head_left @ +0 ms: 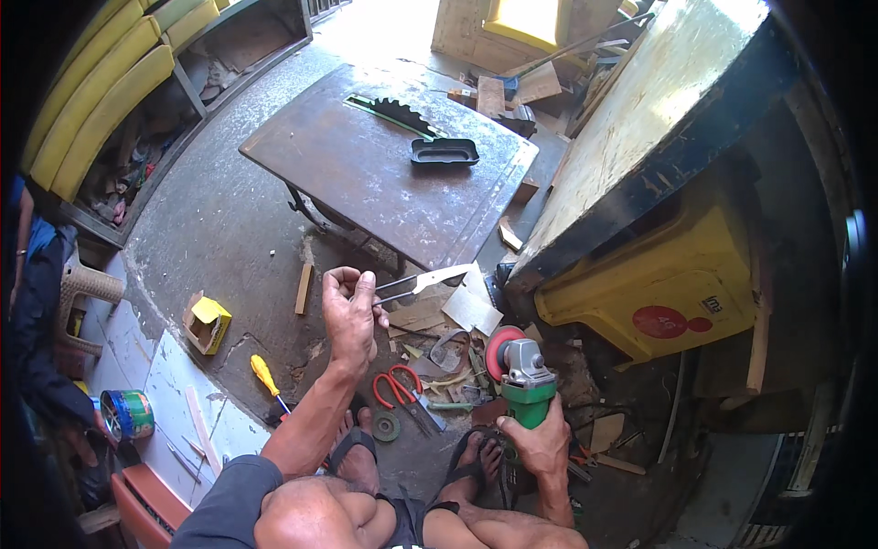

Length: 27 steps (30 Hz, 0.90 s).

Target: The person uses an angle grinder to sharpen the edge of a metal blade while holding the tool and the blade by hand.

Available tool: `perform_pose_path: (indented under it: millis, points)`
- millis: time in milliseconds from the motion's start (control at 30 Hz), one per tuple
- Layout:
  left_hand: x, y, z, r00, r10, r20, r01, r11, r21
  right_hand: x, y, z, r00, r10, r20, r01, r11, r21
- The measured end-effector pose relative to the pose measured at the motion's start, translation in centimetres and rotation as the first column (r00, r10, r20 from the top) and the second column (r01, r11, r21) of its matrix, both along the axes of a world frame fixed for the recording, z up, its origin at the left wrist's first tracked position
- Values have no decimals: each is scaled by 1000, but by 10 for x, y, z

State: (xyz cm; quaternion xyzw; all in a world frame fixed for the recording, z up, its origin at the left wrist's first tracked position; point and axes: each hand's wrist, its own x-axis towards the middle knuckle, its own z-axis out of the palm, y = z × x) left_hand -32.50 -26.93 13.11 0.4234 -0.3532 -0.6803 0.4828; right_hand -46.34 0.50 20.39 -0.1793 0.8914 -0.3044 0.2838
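My left hand (349,316) is closed round a pale metal blade with thin dark twin arms (443,278), raised above the floor litter and pointing right. Whether the arms belong to the blade or to a tool gripping it, I cannot tell. Lower right, my right hand (540,446) grips the green body of an angle grinder (529,392). Its red disc (502,353) stands upright, apart from the blade. Between my hands, red-handled scissors (399,388) lie on the floor, with a round grey-green disc (386,425) close to my foot.
Ahead stands a low metal table (329,146) carrying a black tray (444,153) and a toothed dark strip (393,115). A yellow plastic stool (585,306) lies tipped at right. A yellow screwdriver (263,373), a small box (208,324) and another person's dark clothing (41,320) are at left.
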Motion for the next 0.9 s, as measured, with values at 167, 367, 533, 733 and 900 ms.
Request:
perform_pose_path:
  millis: [167, 367, 533, 733, 900]
  points:
    - [3, 7, 8, 999, -29, -20, 29, 1000, 11, 1, -1, -2, 1000, 18, -3, -18, 1000, 13]
    - [6, 11, 17, 997, -67, -44, 69, 996, 49, 1, -2, -2, 1000, 15, -6, -14, 999, 42]
    - [7, 14, 26, 993, -100, -59, 104, 992, 76, 1, -1, -3, 1000, 11, 8, -11, 1000, 24]
    - [10, 18, 32, 982, -141, -123, 159, 976, 149, 1, -2, -3, 1000, 22, 5, -22, 998, 66]
    - [12, 18, 38, 970, -163, -181, 205, 947, 248, 2, -3, -1, 1000, 17, 19, -18, 998, 59]
